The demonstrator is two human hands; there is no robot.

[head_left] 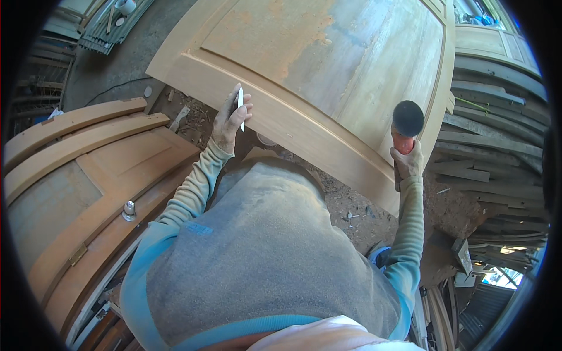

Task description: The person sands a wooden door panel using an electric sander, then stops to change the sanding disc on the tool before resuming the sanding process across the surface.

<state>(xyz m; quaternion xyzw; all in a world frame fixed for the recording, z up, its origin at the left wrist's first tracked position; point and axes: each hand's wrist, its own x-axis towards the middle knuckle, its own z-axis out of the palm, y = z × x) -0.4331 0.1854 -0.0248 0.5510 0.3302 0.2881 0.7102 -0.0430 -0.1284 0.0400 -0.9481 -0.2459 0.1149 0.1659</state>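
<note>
Your dusty sweater fills 6 o'clock | left hand pinches white chisel on door rail | right hand fists mallet, 2 o'clock | step: chiselling; next needs square strike.

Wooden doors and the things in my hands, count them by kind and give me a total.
Panelled wooden doors: 2, the large door in front and the door lying at the left
White chisel-like tool in the left hand: 1
Mallet with black head in the right hand: 1
Metal door knob: 1
Total: 5
</note>
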